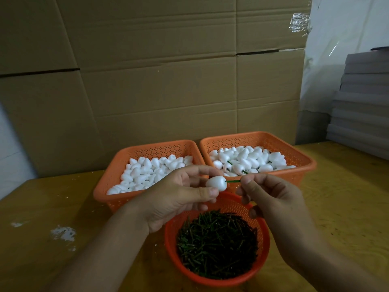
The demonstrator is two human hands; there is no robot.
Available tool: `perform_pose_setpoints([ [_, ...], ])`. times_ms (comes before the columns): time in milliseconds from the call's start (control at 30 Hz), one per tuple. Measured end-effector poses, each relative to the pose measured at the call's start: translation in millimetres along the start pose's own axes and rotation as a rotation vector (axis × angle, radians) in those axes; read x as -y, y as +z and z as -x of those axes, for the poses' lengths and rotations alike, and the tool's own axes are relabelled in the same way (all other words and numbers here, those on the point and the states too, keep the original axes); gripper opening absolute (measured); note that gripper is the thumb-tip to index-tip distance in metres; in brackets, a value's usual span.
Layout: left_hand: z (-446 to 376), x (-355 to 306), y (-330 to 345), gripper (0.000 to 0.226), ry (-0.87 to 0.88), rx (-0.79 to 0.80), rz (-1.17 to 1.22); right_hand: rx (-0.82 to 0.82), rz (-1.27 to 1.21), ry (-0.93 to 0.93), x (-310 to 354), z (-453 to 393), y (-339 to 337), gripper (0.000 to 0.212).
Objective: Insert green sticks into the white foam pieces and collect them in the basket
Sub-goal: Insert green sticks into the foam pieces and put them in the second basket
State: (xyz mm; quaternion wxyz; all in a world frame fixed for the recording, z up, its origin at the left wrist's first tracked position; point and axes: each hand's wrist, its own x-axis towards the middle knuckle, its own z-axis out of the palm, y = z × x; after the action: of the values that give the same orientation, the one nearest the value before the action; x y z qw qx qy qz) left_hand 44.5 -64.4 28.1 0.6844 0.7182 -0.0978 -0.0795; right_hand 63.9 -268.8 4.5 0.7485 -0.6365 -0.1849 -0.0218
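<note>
At the far left the yellowish wooden tabletop [42, 207] carries a few white crumbs and smears of foam dust, and behind it stands a wall of flattened brown cardboard sheets [157, 81]. Next comes the left rectangular orange perforated plastic basket [147, 148], filled with plain white egg-shaped foam pieces [147, 171] that show no sticks. In front of its right corner the left hand [179, 194] is raised above the table, its thumb and fingers curled around a single white egg-shaped foam piece [216, 183], gripping it with the blunt end turned to the right. A thin green stick [233, 181] lies level with one end touching or entering that blunt end; how deep it sits cannot be told. Below and between the two hands sits a round orange mesh plastic bowl [263, 239] heaped with loose dark green sticks [216, 245], close to the near edge of the table. The right hand [271, 199] pinches the other end of the level stick between thumb and forefinger, its remaining fingers loosely curled toward the palm. Behind the right hand, touching the first basket side by side, stands the right rectangular orange perforated plastic basket [299, 152], which holds white foam pieces with green sticks [248, 159] poking out of some of them. At the far right a stack of grey flat boards [362, 102] rises beside the table against a pale plastic sheet [347, 39]
</note>
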Motion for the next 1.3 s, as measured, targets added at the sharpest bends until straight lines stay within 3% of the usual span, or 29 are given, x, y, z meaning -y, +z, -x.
perform_pose_setpoints([
  [600,0.9,-0.3,7.4,0.036,0.011,-0.040,-0.029,0.030,0.032,-0.036,-4.9,4.2,3.7,0.022],
  [1000,2.2,-1.8,9.0,0.036,0.018,-0.068,-0.047,0.144,0.067,0.083,-5.9,0.9,2.2,0.020],
  [1167,1.6,-4.0,10.9,0.048,0.035,-0.111,0.013,0.038,0.028,0.028,-6.5,1.0,1.6,0.013],
  [1300,1.0,-4.0,14.3,0.041,0.038,-0.136,0.059,-0.048,0.048,-0.043,-9.3,0.6,2.6,0.009],
])
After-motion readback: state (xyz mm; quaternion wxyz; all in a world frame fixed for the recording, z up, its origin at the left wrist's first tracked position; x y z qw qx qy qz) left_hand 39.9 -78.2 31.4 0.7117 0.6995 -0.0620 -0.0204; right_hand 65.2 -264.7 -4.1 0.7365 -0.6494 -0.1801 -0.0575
